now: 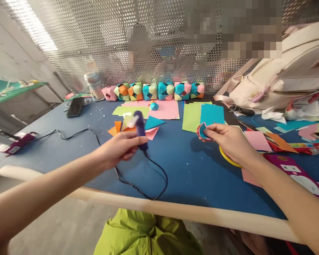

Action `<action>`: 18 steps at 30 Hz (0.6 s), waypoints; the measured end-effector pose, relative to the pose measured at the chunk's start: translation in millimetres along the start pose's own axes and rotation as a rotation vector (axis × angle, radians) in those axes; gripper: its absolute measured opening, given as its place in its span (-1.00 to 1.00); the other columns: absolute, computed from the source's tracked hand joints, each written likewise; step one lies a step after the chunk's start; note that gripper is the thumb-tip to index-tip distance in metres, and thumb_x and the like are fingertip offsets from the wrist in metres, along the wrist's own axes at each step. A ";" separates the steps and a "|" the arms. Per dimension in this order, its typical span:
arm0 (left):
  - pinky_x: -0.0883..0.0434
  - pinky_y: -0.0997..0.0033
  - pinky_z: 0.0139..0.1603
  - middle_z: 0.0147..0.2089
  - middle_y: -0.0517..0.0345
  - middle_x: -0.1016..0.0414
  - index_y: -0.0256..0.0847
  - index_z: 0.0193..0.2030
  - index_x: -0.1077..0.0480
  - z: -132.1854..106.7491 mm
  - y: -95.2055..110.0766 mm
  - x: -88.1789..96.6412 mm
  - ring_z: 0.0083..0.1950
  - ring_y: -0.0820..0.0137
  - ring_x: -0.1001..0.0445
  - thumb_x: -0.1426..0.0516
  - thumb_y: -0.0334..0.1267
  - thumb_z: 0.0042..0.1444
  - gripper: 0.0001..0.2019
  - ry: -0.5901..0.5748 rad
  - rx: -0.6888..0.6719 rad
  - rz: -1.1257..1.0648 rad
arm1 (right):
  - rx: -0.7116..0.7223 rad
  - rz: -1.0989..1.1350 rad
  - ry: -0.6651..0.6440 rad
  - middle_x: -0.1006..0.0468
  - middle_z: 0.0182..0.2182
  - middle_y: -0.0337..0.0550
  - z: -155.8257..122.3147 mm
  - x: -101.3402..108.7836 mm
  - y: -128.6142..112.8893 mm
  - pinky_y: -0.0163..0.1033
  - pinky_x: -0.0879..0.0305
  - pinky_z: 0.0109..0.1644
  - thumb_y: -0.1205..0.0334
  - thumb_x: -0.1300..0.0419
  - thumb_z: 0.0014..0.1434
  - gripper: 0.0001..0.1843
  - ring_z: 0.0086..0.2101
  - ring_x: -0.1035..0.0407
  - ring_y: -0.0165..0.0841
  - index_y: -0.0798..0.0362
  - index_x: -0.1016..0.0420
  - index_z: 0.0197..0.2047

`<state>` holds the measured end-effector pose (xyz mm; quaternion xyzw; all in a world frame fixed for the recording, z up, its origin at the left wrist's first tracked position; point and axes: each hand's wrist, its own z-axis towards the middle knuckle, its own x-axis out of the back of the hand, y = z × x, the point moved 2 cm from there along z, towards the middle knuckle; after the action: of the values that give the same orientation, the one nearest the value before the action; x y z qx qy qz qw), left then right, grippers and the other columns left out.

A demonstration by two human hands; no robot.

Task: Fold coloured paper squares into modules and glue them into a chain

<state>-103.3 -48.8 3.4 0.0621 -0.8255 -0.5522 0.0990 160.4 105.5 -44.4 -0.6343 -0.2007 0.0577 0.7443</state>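
The purple glue gun [140, 130] is being gripped upright in the left hand [122, 147], fingers wrapped tight around its lower body, its black cord [149, 177] trailing down onto the blue table [186, 166]. To the right of the glue gun, the right hand [228, 140] is pinching a small folded paper piece [202, 130], teal with a red edge, between thumb and fingertips above the table. Beyond the glue gun, loose coloured paper sheets [202, 115] are lying flat, and farther back a row of folded paper balls [159, 91] is sitting against the perforated metal screen [82, 42]. A phone [75, 106] is lying to the far left of the glue gun.
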 end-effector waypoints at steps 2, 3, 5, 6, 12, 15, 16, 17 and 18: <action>0.21 0.53 -0.71 -0.69 0.36 -0.04 -0.21 -0.49 -0.38 -0.5 2.4 46.3 -0.71 0.65 0.08 -0.35 -0.10 -0.17 -0.71 0.114 -0.007 0.019 | 0.001 -0.035 -0.012 -0.53 -0.39 -0.13 0.4 -0.5 2.7 -0.18 -0.37 -0.20 -0.25 -0.33 -0.17 -0.51 -0.38 -0.39 -0.33 0.04 -0.55 -0.43; 0.20 0.52 -0.69 -0.67 0.35 -0.05 -0.22 -0.50 -0.38 0.8 3.4 69.9 -0.69 0.65 0.07 -0.35 -0.11 -0.18 -0.71 0.172 -0.018 0.023 | -0.004 -0.047 -0.022 -0.53 -0.38 -0.14 0.8 -1.4 4.6 -0.17 -0.36 -0.20 -0.25 -0.33 -0.15 -0.52 -0.38 -0.40 -0.33 0.03 -0.56 -0.42; 0.16 0.53 -0.65 -0.62 0.31 -0.13 -0.27 -0.45 -0.41 7.3 5.0 113.6 -0.64 0.65 0.02 -0.36 -0.15 -0.17 -0.71 0.232 -0.030 0.034 | -0.030 -0.057 -0.051 -0.54 -0.37 -0.14 1.5 -5.1 8.1 -0.16 -0.35 -0.18 -0.25 -0.32 -0.12 -0.53 -0.37 -0.41 -0.32 0.02 -0.56 -0.40; 0.13 0.54 -0.63 -0.60 0.30 -0.17 -0.30 -0.41 -0.42 12.4 5.8 132.9 -0.62 0.65 0.01 -0.37 -0.18 -0.17 -0.71 0.253 -0.046 0.023 | -0.047 -0.060 -0.064 -0.54 -0.36 -0.14 1.6 -7.7 9.4 -0.16 -0.34 -0.18 -0.26 -0.31 -0.12 -0.52 -0.37 -0.41 -0.31 0.02 -0.56 -0.39; -0.01 0.58 -0.57 -0.62 0.35 -0.13 -0.30 -0.40 -0.38 57.8 1.4 206.2 -0.57 0.63 -0.05 -0.34 -0.20 -0.08 -0.73 0.315 -0.067 0.012 | -0.144 -0.101 -0.098 -0.54 -0.40 -0.11 -0.5 -24.2 7.3 -0.13 -0.33 -0.18 -0.35 -0.32 -0.26 -0.39 -0.37 -0.40 -0.27 0.06 -0.57 -0.41; -0.06 0.59 -0.58 -0.63 0.33 -0.14 -0.28 -0.50 -0.33 77.0 -5.3 219.1 -0.58 0.61 -0.07 -0.34 -0.19 -0.08 -0.71 0.285 -0.046 0.034 | -0.170 -0.135 -0.136 -0.56 -0.38 -0.09 -0.3 -28.5 6.0 -0.16 -0.33 -0.21 -0.35 -0.31 -0.23 -0.40 -0.36 -0.39 -0.27 0.06 -0.58 -0.40; -0.06 0.60 -0.59 -0.64 0.32 -0.15 -0.27 -0.52 -0.32 81.2 -7.2 221.3 -0.58 0.61 -0.08 -0.34 -0.18 -0.08 -0.71 0.276 -0.046 0.048 | -0.182 -0.147 -0.143 -0.56 -0.38 -0.08 0.1 -29.1 6.2 -0.16 -0.33 -0.22 -0.35 -0.30 -0.23 -0.39 -0.36 -0.39 -0.27 0.06 -0.58 -0.40; -0.06 0.61 -0.60 -0.64 0.31 -0.18 -0.27 -0.53 -0.33 84.0 -8.7 223.1 -0.58 0.60 -0.09 -0.34 -0.17 -0.08 -0.70 0.272 -0.052 0.066 | -0.193 -0.157 -0.149 -0.56 -0.38 -0.08 0.6 -29.5 6.6 -0.16 -0.33 -0.23 -0.36 -0.29 -0.23 -0.39 -0.36 -0.38 -0.27 0.06 -0.58 -0.41; -0.07 0.62 -0.62 -0.64 0.29 -0.22 -0.27 -0.52 -0.35 85.6 -9.6 224.5 -0.59 0.60 -0.11 -0.34 -0.16 -0.09 -0.71 0.276 -0.066 0.088 | -0.201 -0.164 -0.155 -0.56 -0.39 -0.07 1.1 -29.7 7.3 -0.17 -0.33 -0.23 -0.37 -0.29 -0.23 -0.39 -0.36 -0.38 -0.27 0.06 -0.59 -0.41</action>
<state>-341.6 -23.0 -16.0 0.0978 -0.7873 -0.5605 0.2376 134.1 97.8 -58.0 -0.6809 -0.3131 0.0252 0.6616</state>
